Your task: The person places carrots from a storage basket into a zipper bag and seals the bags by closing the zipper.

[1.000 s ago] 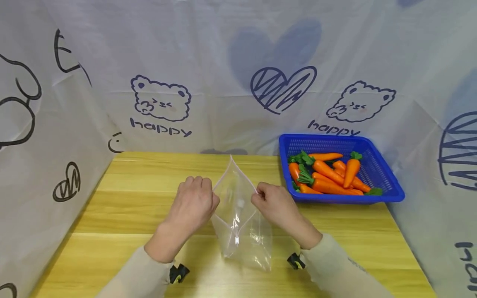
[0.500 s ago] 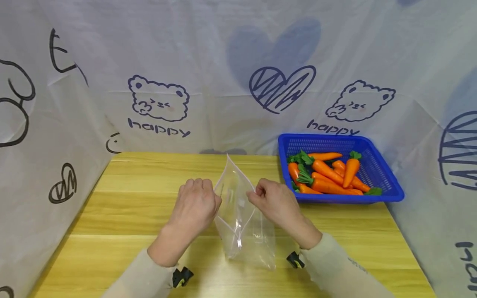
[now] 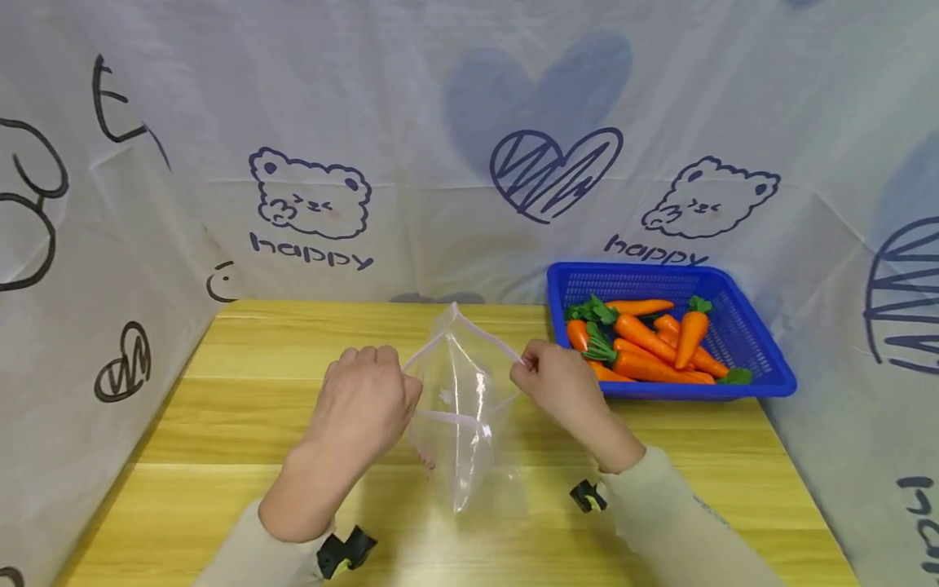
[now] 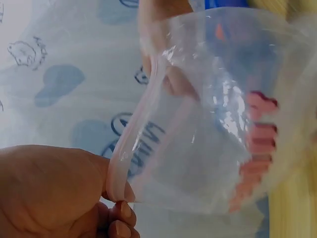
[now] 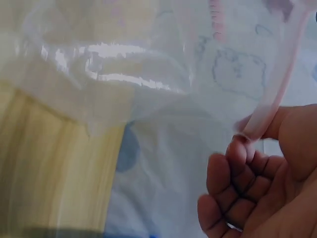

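Observation:
A clear zip-lock bag (image 3: 469, 383) with a pink seal strip hangs between my two hands, its mouth spread apart. My left hand (image 3: 367, 399) pinches the left edge of the mouth. At the opposite edge, my right hand (image 3: 561, 387) pinches the strip between thumb and index finger. In the left wrist view, pinkish-red printed marks run along the side of the bag (image 4: 198, 148). No object shows inside it. The right wrist view has the seal strip running up from the thumb of the right hand (image 5: 262, 173).
To the right at the back of the wooden table (image 3: 242, 391) stands a blue plastic basket (image 3: 763, 359). Several orange carrots (image 3: 645, 371) with green tops lie in it. A white printed cloth (image 3: 433, 204) hangs behind and at both sides.
My hands have drawn apart, the left going left and the right slightly up and right. The bag's mouth has widened, and its near edge has gone from a V to nearly straight.

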{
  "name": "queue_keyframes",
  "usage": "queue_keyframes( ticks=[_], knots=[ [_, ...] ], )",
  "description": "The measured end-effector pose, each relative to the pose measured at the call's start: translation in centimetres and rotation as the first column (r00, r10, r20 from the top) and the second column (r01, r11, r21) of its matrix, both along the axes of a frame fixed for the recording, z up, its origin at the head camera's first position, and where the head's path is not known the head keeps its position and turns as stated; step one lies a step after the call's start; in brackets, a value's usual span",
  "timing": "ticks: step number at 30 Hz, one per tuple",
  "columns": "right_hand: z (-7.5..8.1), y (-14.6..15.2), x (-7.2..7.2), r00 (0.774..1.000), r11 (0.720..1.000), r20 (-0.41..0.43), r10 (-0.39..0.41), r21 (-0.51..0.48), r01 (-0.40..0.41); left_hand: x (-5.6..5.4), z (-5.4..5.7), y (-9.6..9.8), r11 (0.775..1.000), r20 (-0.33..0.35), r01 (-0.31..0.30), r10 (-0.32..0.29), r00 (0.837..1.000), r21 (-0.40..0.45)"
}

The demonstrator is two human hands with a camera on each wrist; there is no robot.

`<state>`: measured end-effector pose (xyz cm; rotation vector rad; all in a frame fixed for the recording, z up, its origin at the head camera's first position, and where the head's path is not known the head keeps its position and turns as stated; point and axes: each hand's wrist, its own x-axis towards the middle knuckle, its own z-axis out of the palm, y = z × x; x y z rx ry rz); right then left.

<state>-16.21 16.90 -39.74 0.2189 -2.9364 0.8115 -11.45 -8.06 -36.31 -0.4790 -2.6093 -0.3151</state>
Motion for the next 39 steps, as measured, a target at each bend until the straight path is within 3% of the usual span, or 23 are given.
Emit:
queue_keyframes(
  ticks=[5, 14, 19, 22, 26, 33, 36, 39],
  knots=[
    [0.1, -0.7, 0.4, 0.997, 0.995, 0.038, 0.071, -0.078, -0.068, 0.1, 0.5, 0.9, 0.999, -0.005, 0.054, -0.054, 0.999, 0.007],
    [2.2, -0.2, 2.0, 0.997, 0.984, -0.016, 0.077, -0.159, -0.078, -0.2, 0.2, 1.2, 0.998, -0.03, 0.058, -0.057, 0.998, 0.036],
    [3.4, 1.9, 2.2, 0.998, 0.98, -0.036, 0.06, -0.186, -0.066, -0.3, 0.7, 1.2, 0.996, 0.002, 0.08, -0.08, 0.997, 0.034],
    [3.5, 4.4, 1.0, 0.997, 0.987, -0.074, 0.0, -0.158, -0.012, -0.2, 1.4, 1.0, 0.997, 0.062, 0.061, -0.064, 0.996, 0.048],
    [3.0, 9.5, -1.7, 0.991, 0.995, -0.097, -0.094, -0.053, 0.089, 0.1, 2.6, 0.5, 0.995, 0.141, 0.015, -0.028, 0.99, 0.095],
    [1.8, 17.8, -5.8, 0.963, 0.956, 0.016, -0.268, 0.131, 0.264, 0.5, 3.8, 0.2, 0.994, 0.217, -0.011, -0.013, 0.976, 0.109],
    [0.8, 20.8, -7.2, 0.938, 0.93, 0.078, -0.337, 0.181, 0.319, 0.4, 3.7, 0.3, 0.994, 0.229, -0.002, -0.024, 0.973, 0.112],
    [-0.6, 23.4, -7.6, 0.904, 0.907, 0.17, -0.392, 0.238, 0.349, 0.3, 3.4, 0.3, 0.993, 0.237, 0.005, -0.033, 0.971, 0.115]
  ],
)
